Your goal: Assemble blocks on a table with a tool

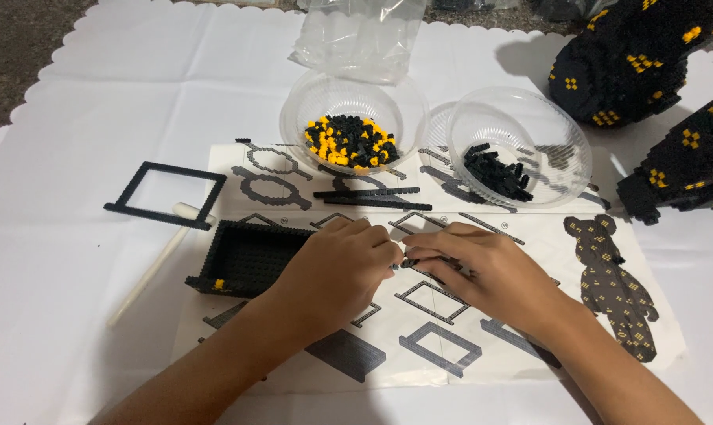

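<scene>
Both hands meet over the paper building sheet [529,236], just right of the black brick tray [250,256] that lies on it. The left hand [337,275] and the right hand [474,271] have their fingertips pinched shut on a tiny black brick piece [404,263], mostly hidden between them. It looks very light and hard, easy to drop, so pinching its two ends seems best.

Clear bowl of black-yellow bricks [350,142]; black rectangular frame [166,194]; white tool [158,260]; plastic bag [360,35]; white tablecloth [89,102].
</scene>
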